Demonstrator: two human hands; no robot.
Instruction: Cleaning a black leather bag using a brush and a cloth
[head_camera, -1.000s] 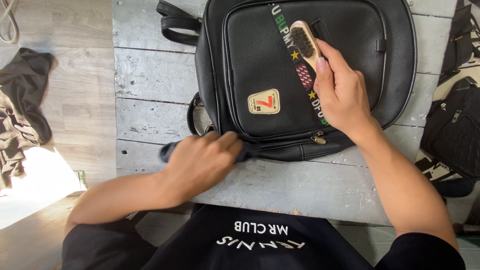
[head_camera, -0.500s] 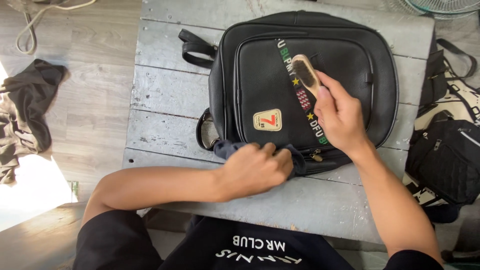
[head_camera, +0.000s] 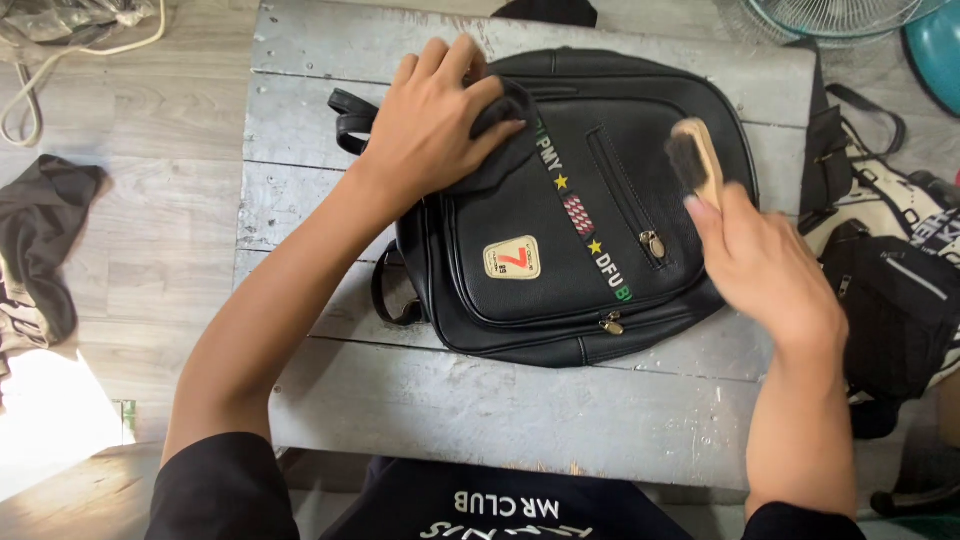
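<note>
A black backpack (head_camera: 560, 230) lies flat on the grey plank worktop (head_camera: 500, 400), its front pocket facing up. The left hand (head_camera: 435, 120) presses a dark cloth (head_camera: 500, 140) onto the backpack's upper left corner, fingers curled together over the cloth. The right hand (head_camera: 765, 265), at the backpack's right edge, has its fingers clamped on the handle of a wooden brush (head_camera: 693, 160), bristles turned up.

The backpack (head_camera: 560, 230) looks like grained black leather with metal zip pulls. The brush (head_camera: 697, 160) is pale wood; the table (head_camera: 500, 400) is rough, worn painted planks.
</note>
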